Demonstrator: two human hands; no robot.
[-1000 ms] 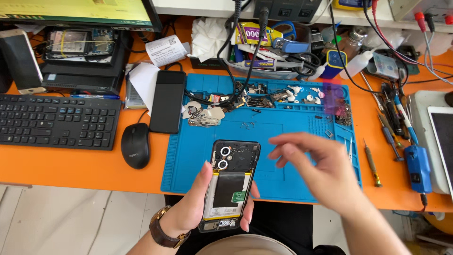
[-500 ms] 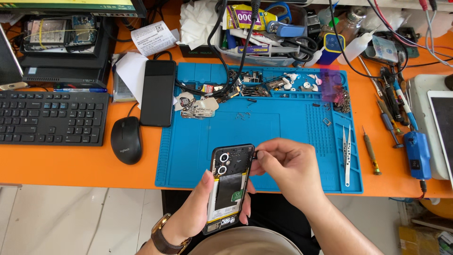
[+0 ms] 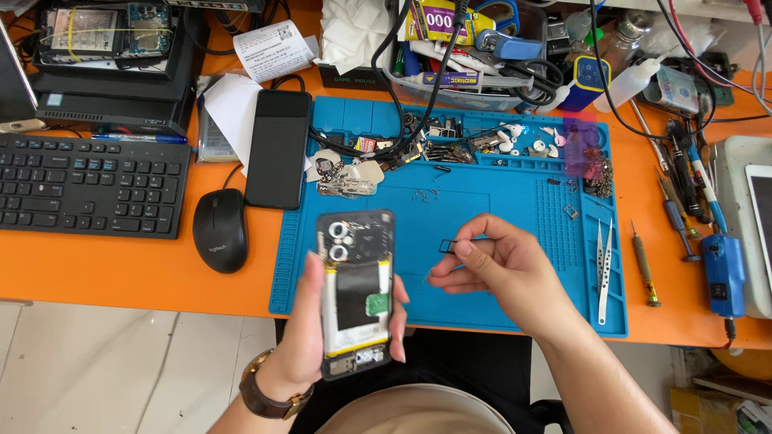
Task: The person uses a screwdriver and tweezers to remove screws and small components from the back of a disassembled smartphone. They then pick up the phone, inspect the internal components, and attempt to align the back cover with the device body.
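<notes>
Your left hand is gripping the opened phone upright over the blue mat, while your right hand, having drawn away from it, is pinching a small tray just beside.

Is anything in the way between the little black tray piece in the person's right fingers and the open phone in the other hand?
No, nothing visible is. The right hand pinches the small black tray piece just beside the opened phone, which the left hand holds upright. Only bare blue mat shows in the gap between them.
</notes>
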